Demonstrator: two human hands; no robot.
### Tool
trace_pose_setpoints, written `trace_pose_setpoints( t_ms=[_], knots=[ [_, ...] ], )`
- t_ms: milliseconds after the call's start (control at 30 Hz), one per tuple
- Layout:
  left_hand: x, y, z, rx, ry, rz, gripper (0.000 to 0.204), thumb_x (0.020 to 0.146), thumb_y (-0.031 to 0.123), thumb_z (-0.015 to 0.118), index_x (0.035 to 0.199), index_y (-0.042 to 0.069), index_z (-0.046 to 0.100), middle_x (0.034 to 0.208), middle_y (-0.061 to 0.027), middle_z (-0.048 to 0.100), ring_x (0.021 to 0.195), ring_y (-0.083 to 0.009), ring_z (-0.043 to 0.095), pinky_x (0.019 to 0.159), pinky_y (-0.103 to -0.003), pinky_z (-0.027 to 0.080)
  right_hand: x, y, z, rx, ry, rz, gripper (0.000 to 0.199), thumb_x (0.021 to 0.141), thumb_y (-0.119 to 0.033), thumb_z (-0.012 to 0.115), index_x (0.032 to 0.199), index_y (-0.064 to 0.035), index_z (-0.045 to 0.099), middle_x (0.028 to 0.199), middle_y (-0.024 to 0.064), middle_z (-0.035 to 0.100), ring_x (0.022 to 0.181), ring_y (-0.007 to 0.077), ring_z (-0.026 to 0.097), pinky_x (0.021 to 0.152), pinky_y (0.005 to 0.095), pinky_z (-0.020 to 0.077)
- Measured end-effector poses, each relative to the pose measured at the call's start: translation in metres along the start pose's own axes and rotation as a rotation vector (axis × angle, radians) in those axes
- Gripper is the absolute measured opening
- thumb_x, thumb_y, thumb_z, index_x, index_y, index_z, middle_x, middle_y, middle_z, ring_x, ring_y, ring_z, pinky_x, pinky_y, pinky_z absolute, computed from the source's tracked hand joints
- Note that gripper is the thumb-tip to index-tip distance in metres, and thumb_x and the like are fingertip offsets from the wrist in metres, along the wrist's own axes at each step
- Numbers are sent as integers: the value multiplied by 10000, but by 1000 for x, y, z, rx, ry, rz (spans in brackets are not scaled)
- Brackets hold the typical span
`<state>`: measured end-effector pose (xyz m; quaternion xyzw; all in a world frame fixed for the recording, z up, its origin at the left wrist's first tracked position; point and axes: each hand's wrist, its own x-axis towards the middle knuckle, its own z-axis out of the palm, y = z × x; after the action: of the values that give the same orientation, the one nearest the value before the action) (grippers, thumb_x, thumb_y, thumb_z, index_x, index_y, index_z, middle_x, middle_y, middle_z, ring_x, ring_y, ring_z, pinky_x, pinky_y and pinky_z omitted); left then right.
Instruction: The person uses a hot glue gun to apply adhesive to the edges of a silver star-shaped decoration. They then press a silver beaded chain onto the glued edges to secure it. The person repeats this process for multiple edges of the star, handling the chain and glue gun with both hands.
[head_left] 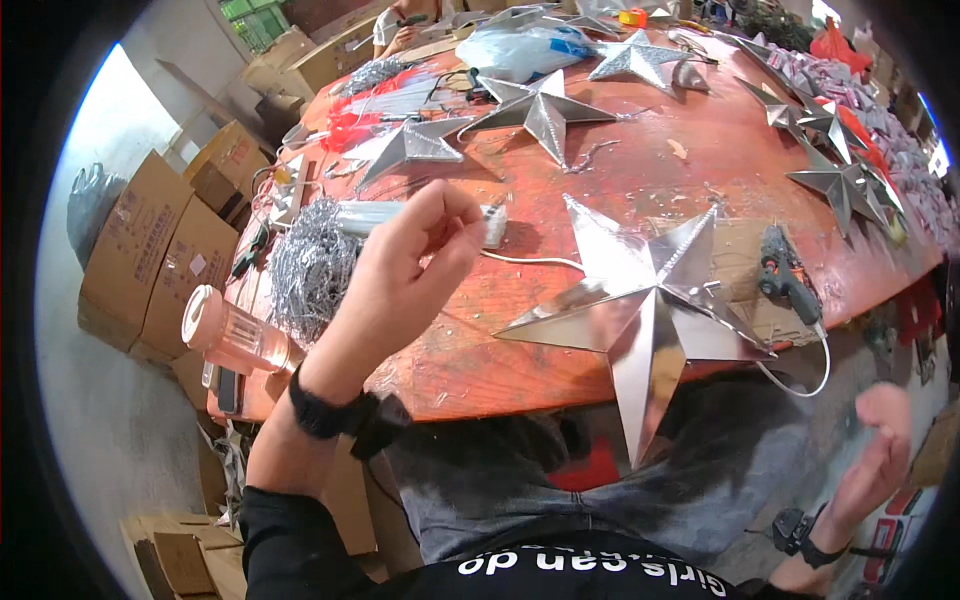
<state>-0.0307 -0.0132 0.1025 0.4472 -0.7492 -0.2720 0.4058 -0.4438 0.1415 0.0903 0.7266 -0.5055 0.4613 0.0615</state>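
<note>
My left hand [420, 250] is raised over the table, its fingers curled in toward the thumb; whatever they may hold is too small to make out. Beneath it lies a bundle of translucent sticks [365, 217], and beside the wrist a heap of silver tinsel wire [312, 268]. A large shiny silver star [650, 285] rests at the table's near edge, one point hanging over my lap. My right hand [880, 455] is off the table at the lower right, fingers loosely bent and slightly blurred, with nothing seen in it. A black glue gun [790, 283] lies right of the star.
The glue gun sits on a cardboard piece [745, 240], its white cord looping past the edge. A pinkish drink bottle [240, 330] stands at the left edge. More silver stars [540, 110] and a plastic bag [520, 50] lie farther back. Cardboard boxes [150, 250] stand left; another person's hand [403, 38] shows behind.
</note>
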Motion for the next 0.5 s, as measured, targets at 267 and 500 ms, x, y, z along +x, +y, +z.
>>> trace_pose_setpoints(
  t_ms=[267,500],
  knots=[
    [-17,106,40,123,-383,300,96,810,-5,683,895,11,639,803,-96,660,660,-171,637,593,-256,494,87,-74,75,551,-517,-256,851,805,-274,743,1425,39,250,1400,206,357,1225,291,458,1024,409,357],
    [-17,112,60,-202,-351,-118,102,805,-10,688,892,-1,636,775,-74,658,714,-156,664,641,-251,502,62,-73,83,683,-610,185,570,875,-207,672,1309,42,399,859,91,626,748,133,601,652,234,451]
  ],
)
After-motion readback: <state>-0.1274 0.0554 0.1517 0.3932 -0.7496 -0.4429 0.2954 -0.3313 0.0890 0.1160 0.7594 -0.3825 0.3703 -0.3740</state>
